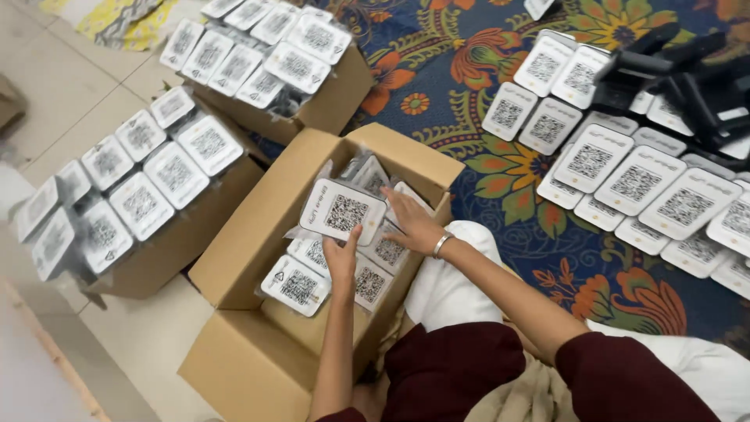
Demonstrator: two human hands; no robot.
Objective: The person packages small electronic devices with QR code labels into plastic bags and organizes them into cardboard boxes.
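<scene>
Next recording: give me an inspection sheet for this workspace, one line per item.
Surface: patterned carpet on the right, pale tiled floor on the left.
Job's things: open box with white code plaques; one plaque raised above them.
Clutter: two more full boxes, plaque rows on the carpet, black stands.
Grips: left hand holds the raised plaque; right hand rests on plaques in the box.
Cables: nothing seen.
Surroundings: patterned cloth at top left.

I see my left hand (341, 258) lifting 1 white code plaque (342, 211) above the open cardboard box (234, 250); my right hand (412, 223) rests on wrapped plaques (375, 270) inside, near its far-right corner.
</scene>
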